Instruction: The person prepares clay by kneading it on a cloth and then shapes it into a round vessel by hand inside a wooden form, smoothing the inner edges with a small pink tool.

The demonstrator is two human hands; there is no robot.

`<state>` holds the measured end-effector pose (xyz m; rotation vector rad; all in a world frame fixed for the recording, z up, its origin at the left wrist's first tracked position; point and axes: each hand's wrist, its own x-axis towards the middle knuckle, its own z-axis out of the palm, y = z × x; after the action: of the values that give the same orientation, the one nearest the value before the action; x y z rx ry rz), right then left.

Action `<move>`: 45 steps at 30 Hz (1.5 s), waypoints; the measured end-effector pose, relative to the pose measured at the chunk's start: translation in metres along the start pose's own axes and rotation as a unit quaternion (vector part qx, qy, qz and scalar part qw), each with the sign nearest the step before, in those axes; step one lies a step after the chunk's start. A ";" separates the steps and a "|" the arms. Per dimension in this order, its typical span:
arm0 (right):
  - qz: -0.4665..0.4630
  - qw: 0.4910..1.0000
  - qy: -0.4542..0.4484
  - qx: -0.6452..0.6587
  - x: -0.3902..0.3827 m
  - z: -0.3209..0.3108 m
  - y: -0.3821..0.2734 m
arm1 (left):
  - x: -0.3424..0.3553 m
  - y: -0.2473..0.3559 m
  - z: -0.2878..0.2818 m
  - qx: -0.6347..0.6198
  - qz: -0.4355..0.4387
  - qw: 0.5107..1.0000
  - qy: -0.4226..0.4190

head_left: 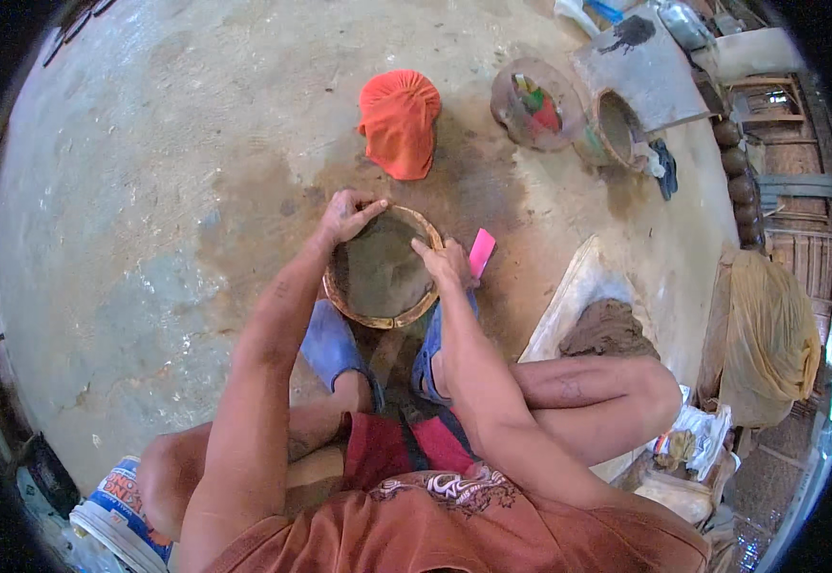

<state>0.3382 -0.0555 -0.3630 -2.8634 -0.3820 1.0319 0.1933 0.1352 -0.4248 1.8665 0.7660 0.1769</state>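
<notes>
I count two hands on one round frame, which sits on the floor between and just ahead of two feet in blue shoes. One bed of grey-brown clay fills it. My left hand has its grip clamped on the far left of the rim, thumb laid along the top. My right hand has its grip clamped on the right side, thumb reaching inward over the clay, fingers outside.

One pink piece lies just beside the right hand. Beyond the frame I see one orange cloth; farther right stand one clear basin with red and green things inside, one bucket next to it, and one grey board. Nearer on my right, one dark clay mound rests on one white sheet. One white tub is at lower left.
</notes>
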 end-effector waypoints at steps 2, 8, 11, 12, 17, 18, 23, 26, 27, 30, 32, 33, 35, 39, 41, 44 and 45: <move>-0.007 1.000 -0.016 -0.020 0.004 -0.002 0.003 | -0.002 -0.001 0.001 -0.028 0.028 0.999 0.025; -0.023 0.991 0.134 0.016 -0.013 0.023 0.013 | 0.005 -0.002 0.002 -0.012 0.046 0.998 0.033; -0.015 0.997 0.080 0.003 -0.010 0.015 0.010 | -0.005 0.000 0.000 -0.019 0.026 0.999 0.012; -0.010 0.999 0.042 -0.012 -0.007 0.008 0.008 | -0.007 0.000 -0.001 -0.034 0.021 0.999 0.014; -0.154 0.961 -0.115 -0.198 0.049 -0.049 -0.001 | 0.002 0.005 0.000 -0.039 0.004 0.999 0.007; -0.213 0.929 -0.106 -0.282 0.034 -0.052 -0.018 | -0.004 -0.006 -0.001 -0.041 -0.011 0.999 0.009; -0.373 0.853 0.023 -0.365 0.030 -0.050 -0.030 | 0.002 -0.004 0.000 -0.023 0.006 1.000 -0.001; -0.342 0.827 -0.070 -0.440 0.032 -0.045 -0.043 | 0.002 0.001 0.001 -0.043 0.012 0.999 -0.006; -0.336 0.838 -0.062 -0.425 0.024 -0.045 -0.048 | 0.000 0.001 -0.001 -0.043 0.013 0.999 -0.007; -0.327 0.853 -0.029 -0.406 0.017 -0.040 -0.047 | 0.007 0.001 0.001 -0.014 0.003 1.000 -0.015; -0.340 0.848 -0.009 -0.407 0.008 -0.044 -0.050 | 0.002 -0.009 0.004 -0.045 0.025 0.999 0.015; -0.392 0.828 -0.007 -0.401 -0.004 -0.045 -0.054 | -0.001 -0.017 0.000 -0.028 0.032 0.999 0.025; -0.418 0.814 -0.023 -0.402 -0.024 -0.054 -0.057 | -0.001 -0.010 -0.001 -0.001 0.014 1.000 0.008; -0.335 0.866 -0.045 -0.369 -0.011 -0.049 -0.031 | 0.004 0.003 0.002 -0.055 -0.039 0.997 -0.023; -0.314 0.882 -0.057 -0.346 -0.011 -0.042 -0.029 | 0.004 -0.001 0.001 -0.055 -0.016 0.998 -0.005; -0.301 0.893 -0.038 -0.333 -0.020 -0.035 -0.030 | 0.003 -0.003 -0.003 -0.047 0.003 0.999 0.001; -0.311 0.886 -0.015 -0.345 -0.026 -0.032 -0.030 | 0.001 -0.010 0.002 -0.035 -0.007 0.999 -0.013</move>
<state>0.3331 -0.0329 -0.3174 -2.8461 -1.8486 0.9200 0.1903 0.1366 -0.4341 1.7925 0.7465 0.1687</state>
